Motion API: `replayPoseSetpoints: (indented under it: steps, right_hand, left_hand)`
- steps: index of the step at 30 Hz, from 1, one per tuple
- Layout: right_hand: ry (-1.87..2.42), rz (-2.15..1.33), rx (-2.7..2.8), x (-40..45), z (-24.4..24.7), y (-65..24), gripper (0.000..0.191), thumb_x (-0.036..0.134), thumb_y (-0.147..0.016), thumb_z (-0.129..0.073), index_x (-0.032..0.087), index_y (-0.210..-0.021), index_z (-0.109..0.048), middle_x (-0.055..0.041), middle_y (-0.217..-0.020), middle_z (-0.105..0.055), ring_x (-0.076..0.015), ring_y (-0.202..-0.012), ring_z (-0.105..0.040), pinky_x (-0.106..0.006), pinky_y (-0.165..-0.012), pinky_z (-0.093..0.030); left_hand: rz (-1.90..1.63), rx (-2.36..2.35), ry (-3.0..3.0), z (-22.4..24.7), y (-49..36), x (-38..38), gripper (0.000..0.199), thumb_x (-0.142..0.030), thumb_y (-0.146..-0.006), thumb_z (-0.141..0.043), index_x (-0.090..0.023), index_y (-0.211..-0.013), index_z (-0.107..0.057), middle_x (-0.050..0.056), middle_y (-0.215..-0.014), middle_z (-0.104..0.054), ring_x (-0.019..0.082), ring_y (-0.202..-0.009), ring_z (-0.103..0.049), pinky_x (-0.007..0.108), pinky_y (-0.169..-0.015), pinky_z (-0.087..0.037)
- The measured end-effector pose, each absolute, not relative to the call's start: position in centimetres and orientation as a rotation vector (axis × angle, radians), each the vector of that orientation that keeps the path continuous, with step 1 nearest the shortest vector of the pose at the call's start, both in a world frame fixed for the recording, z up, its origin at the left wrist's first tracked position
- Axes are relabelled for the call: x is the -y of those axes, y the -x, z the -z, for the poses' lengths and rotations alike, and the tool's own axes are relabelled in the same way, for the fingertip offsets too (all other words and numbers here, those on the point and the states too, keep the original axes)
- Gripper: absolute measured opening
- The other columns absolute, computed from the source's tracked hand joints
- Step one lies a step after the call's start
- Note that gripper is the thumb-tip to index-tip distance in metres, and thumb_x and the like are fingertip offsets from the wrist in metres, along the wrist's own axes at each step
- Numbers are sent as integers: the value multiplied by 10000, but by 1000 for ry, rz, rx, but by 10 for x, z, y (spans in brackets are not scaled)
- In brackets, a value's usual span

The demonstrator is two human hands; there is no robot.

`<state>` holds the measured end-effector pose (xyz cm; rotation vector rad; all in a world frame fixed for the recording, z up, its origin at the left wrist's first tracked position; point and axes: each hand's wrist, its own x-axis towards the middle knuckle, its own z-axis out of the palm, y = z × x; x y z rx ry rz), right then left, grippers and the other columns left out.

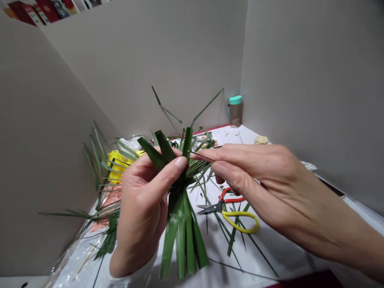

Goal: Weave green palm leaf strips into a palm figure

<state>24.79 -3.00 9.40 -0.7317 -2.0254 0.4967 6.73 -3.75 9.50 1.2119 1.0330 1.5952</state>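
Observation:
My left hand (147,200) is closed round a bundle of folded green leaf strips (181,232), thumb pressed on its upper part. Broad strips fan out above the thumb and hang below the fist. Between the thumb and forefinger of my right hand (258,176) is a thin dark leaf strip (204,157); its tip reaches the bundle beside my left thumb. Under my right hand lie scissors (222,207) with one red and one yellow handle, blades apart. My hands partly hide the bundle's middle.
Loose leaf strips and cuttings (232,236) lie on the white table covering (222,272). Long leaves and yellow material (117,166) are at the left. A bottle with a turquoise lid (235,112) stands in the back corner. Grey panels (180,52) enclose the table.

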Motion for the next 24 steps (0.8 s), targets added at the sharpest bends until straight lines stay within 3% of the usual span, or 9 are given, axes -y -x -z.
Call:
replayPoseSetpoints:
  steps: [3,6,9,13,18,24]
  right_hand:
    - [730,-531,1994,32,-93,-250,190,234,-1076,-477,284,-1102,-658,75,-748,-649,-79,-582,-597,-244,-610,-478]
    - [765,-531,1987,34,-91,-250,269,181,-1055,-481,320,-1268,-567,92,-706,-607,-83,-524,-564,-240,-553,-474]
    - [725,-439,2036,36,-89,-250,258,90,-1001,-504,277,-1113,-642,69,-745,-636,-82,-583,-595,-225,-581,-494]
    - [729,-200,2035,35,-89,-251,201,64,-944,-573,200,-943,-721,-17,-979,-764,-157,-860,-715,-279,-740,-541]
    - [744,-140,2019,37,-87,-253,288,24,-909,-576,208,-1079,-719,-14,-1064,-799,-151,-775,-728,-284,-668,-537]
    - [772,36,2064,37,-88,-248,348,62,-883,-565,153,-1171,-739,-75,-898,-800,-249,-683,-728,-384,-569,-538]
  left_hand:
    - [-1579,-1035,-1224,-94,-67,38,54,-203,-808,-812,-208,-784,-764,-31,-734,-662,101,-717,-586,178,-667,-500]
    - [-1584,-1033,-1226,-94,-68,38,54,-201,-811,-807,-208,-779,-765,-36,-718,-656,96,-693,-580,180,-676,-507]
    - [-1618,-1025,-1209,-94,-70,37,45,-196,-805,-815,-219,-792,-778,-36,-757,-691,105,-751,-623,184,-731,-530]
    - [-1675,-1058,-1231,-94,-71,38,47,-193,-809,-816,-223,-828,-785,-38,-794,-710,87,-721,-609,162,-686,-517]
    - [-1640,-1048,-1251,-94,-72,40,53,-183,-827,-797,-233,-827,-782,-51,-722,-660,76,-677,-581,146,-655,-509]
    - [-1671,-1040,-1245,-96,-72,38,67,-159,-812,-804,-226,-805,-793,-48,-767,-706,69,-682,-604,132,-659,-523]
